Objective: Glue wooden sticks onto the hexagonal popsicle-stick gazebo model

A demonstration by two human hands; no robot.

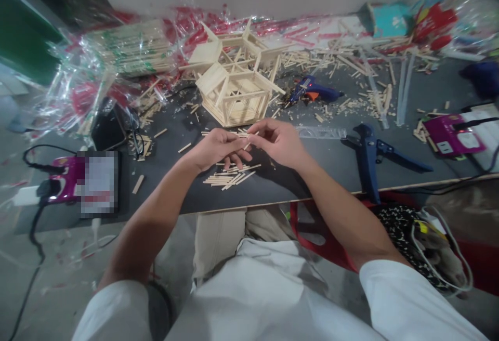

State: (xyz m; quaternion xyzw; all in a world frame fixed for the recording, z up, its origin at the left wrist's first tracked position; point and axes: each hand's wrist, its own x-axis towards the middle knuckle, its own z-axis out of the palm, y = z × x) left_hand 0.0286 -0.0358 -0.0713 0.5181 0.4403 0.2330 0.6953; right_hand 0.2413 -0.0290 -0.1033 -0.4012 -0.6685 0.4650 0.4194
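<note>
On my feed the right hand (pixel 279 141) pinches a thin stick (pixel 247 146) just nearer than the wooden frame (pixel 236 89); whether the left hand (pixel 219 148) beside it grips too, I can't tell. Loose sticks (pixel 222 180) lie nearer.
</note>
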